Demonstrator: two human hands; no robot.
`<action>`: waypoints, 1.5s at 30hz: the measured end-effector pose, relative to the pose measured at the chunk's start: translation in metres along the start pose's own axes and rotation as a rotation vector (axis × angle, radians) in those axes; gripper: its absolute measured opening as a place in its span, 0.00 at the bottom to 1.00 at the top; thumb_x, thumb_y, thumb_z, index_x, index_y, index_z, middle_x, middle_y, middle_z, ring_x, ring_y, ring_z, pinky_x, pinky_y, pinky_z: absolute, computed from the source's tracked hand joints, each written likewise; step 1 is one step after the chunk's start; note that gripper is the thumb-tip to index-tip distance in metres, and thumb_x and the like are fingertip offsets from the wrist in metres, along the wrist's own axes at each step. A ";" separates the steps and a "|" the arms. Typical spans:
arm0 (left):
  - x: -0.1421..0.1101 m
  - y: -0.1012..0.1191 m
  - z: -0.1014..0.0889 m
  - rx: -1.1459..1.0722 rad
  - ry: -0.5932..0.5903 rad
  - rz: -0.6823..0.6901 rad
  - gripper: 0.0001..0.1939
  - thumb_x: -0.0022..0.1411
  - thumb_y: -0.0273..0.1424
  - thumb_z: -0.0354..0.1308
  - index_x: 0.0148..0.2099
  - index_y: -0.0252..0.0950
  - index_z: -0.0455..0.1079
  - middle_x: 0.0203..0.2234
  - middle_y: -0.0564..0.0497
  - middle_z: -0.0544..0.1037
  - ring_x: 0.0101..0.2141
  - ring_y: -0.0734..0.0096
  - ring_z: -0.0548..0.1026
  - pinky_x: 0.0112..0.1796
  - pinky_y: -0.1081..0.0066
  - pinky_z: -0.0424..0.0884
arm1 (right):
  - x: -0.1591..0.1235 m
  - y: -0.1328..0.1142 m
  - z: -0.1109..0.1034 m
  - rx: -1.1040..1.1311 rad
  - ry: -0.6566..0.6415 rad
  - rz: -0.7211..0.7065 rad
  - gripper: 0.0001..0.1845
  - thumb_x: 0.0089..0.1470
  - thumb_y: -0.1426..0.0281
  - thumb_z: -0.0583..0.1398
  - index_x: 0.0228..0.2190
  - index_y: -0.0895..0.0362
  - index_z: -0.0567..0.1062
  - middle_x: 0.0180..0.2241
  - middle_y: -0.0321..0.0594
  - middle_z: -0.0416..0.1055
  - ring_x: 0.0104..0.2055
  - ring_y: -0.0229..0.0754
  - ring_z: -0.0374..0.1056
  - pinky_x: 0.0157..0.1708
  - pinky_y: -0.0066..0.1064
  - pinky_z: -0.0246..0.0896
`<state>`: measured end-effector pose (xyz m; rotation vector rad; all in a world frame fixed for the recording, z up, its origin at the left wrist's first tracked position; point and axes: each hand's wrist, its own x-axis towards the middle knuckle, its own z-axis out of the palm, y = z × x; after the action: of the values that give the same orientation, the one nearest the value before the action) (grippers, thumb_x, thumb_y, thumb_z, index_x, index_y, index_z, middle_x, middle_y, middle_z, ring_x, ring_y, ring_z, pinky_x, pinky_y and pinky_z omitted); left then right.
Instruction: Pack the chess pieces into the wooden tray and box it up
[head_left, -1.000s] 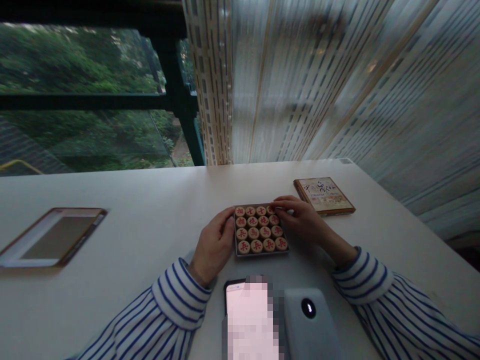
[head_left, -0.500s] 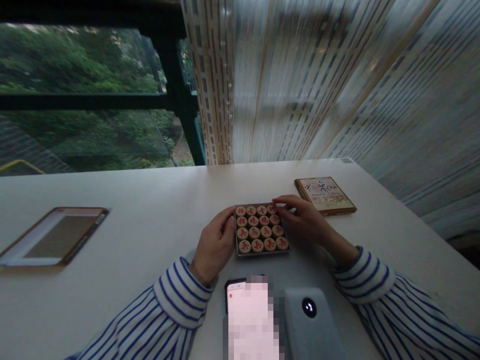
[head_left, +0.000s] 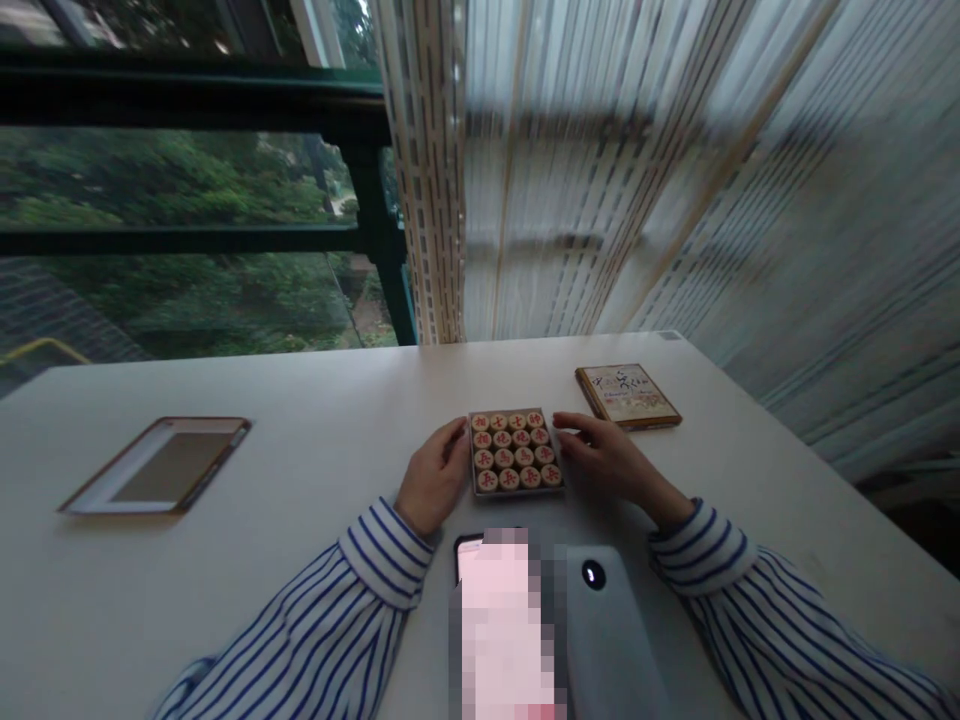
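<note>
Rows of round wooden Chinese chess pieces with red characters fill a shallow square box, which lies flat on the table. At its left side is my left hand, fingers slightly bent and fingertips at the box's upper left edge. I cannot tell whether they press on it. Just off the right side rests my right hand, fingers apart, a narrow gap between its fingertips and the box. Nothing shows in either hand.
On the white table a flat brown-edged case with printed writing lies at right. A shallow brown-rimmed tray lies at left. A phone, partly blurred out, and a pale power bank lie in front. Behind are a window and a curtain.
My right hand has come away from the box's right edge, leaving a gap. My left hand stays at the left side. The whole view has shifted slightly.
</note>
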<state>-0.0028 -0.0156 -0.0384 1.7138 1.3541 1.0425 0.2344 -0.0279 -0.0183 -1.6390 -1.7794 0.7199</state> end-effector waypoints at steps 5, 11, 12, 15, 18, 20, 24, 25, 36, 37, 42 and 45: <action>-0.015 -0.003 -0.015 0.164 -0.108 0.105 0.26 0.57 0.41 0.50 0.55 0.33 0.60 0.50 0.43 0.69 0.49 0.63 0.68 0.50 0.61 0.63 | -0.014 -0.006 0.002 0.031 -0.039 -0.037 0.20 0.52 0.68 0.52 0.46 0.60 0.70 0.40 0.44 0.74 0.36 0.42 0.71 0.35 0.32 0.66; -0.027 -0.005 -0.023 0.353 -0.128 0.213 0.27 0.51 0.39 0.57 0.52 0.32 0.63 0.47 0.41 0.71 0.48 0.60 0.69 0.49 0.59 0.65 | -0.017 -0.010 0.005 0.085 -0.090 -0.082 0.19 0.52 0.69 0.52 0.46 0.57 0.71 0.40 0.40 0.74 0.40 0.43 0.70 0.38 0.33 0.66; -0.027 -0.006 -0.022 0.358 -0.125 0.224 0.26 0.50 0.38 0.57 0.51 0.32 0.64 0.47 0.41 0.72 0.48 0.60 0.69 0.48 0.59 0.65 | -0.016 -0.010 0.006 0.083 -0.088 -0.090 0.19 0.52 0.69 0.52 0.46 0.57 0.71 0.41 0.40 0.74 0.41 0.43 0.70 0.40 0.33 0.65; -0.027 -0.005 -0.019 0.363 -0.121 0.248 0.25 0.50 0.36 0.58 0.50 0.32 0.65 0.45 0.41 0.73 0.46 0.60 0.70 0.48 0.60 0.66 | -0.016 -0.010 0.006 0.073 -0.076 -0.113 0.19 0.52 0.70 0.52 0.45 0.57 0.72 0.41 0.39 0.73 0.42 0.43 0.69 0.42 0.34 0.64; -0.027 -0.004 -0.018 0.352 -0.123 0.270 0.23 0.50 0.34 0.58 0.49 0.33 0.66 0.44 0.42 0.74 0.45 0.62 0.71 0.47 0.62 0.67 | -0.016 -0.012 0.005 0.058 -0.066 -0.128 0.19 0.52 0.72 0.51 0.45 0.56 0.72 0.42 0.39 0.73 0.43 0.43 0.68 0.43 0.34 0.63; -0.027 -0.003 -0.018 0.335 -0.122 0.279 0.22 0.50 0.34 0.58 0.48 0.35 0.66 0.43 0.44 0.74 0.43 0.63 0.72 0.46 0.62 0.67 | -0.017 -0.012 0.005 0.050 -0.060 -0.126 0.20 0.51 0.72 0.51 0.45 0.56 0.72 0.43 0.39 0.73 0.43 0.43 0.68 0.43 0.34 0.63; -0.028 -0.001 -0.020 0.304 -0.138 0.268 0.22 0.50 0.34 0.57 0.48 0.35 0.66 0.42 0.44 0.75 0.42 0.64 0.73 0.45 0.63 0.68 | -0.016 -0.012 0.006 0.053 -0.052 -0.124 0.20 0.51 0.73 0.51 0.45 0.56 0.72 0.43 0.38 0.72 0.43 0.43 0.68 0.43 0.34 0.62; -0.028 -0.001 -0.020 0.298 -0.142 0.266 0.21 0.50 0.33 0.57 0.49 0.35 0.66 0.42 0.44 0.75 0.42 0.64 0.73 0.45 0.63 0.68 | -0.016 -0.012 0.007 0.055 -0.052 -0.127 0.20 0.50 0.73 0.51 0.45 0.55 0.72 0.43 0.38 0.72 0.44 0.44 0.68 0.44 0.35 0.62; -0.031 -0.002 -0.027 0.311 -0.131 0.248 0.21 0.50 0.33 0.57 0.48 0.34 0.67 0.41 0.44 0.75 0.42 0.64 0.73 0.45 0.63 0.68 | -0.014 -0.017 0.013 0.064 -0.069 -0.156 0.20 0.51 0.73 0.52 0.46 0.57 0.72 0.43 0.41 0.72 0.44 0.44 0.67 0.44 0.36 0.61; -0.032 -0.003 -0.028 0.313 -0.129 0.247 0.21 0.50 0.33 0.57 0.48 0.34 0.67 0.41 0.44 0.75 0.42 0.64 0.73 0.45 0.63 0.68 | -0.014 -0.017 0.014 0.061 -0.068 -0.154 0.20 0.51 0.73 0.51 0.45 0.57 0.72 0.43 0.41 0.72 0.44 0.44 0.68 0.44 0.36 0.62; -0.033 -0.005 -0.030 0.311 -0.117 0.256 0.21 0.50 0.33 0.57 0.48 0.35 0.67 0.42 0.45 0.75 0.42 0.64 0.73 0.45 0.63 0.68 | -0.013 -0.019 0.016 0.043 -0.064 -0.141 0.19 0.50 0.74 0.52 0.44 0.56 0.73 0.42 0.40 0.73 0.43 0.44 0.68 0.44 0.36 0.61; -0.033 -0.004 -0.030 0.313 -0.114 0.260 0.21 0.50 0.33 0.57 0.48 0.36 0.67 0.42 0.45 0.75 0.42 0.64 0.73 0.45 0.62 0.68 | -0.013 -0.019 0.016 0.048 -0.059 -0.135 0.19 0.50 0.73 0.52 0.44 0.56 0.73 0.42 0.40 0.73 0.43 0.44 0.68 0.44 0.36 0.61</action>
<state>-0.0362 -0.0453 -0.0348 2.1936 1.2976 0.8879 0.2109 -0.0426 -0.0158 -1.4644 -1.8794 0.7500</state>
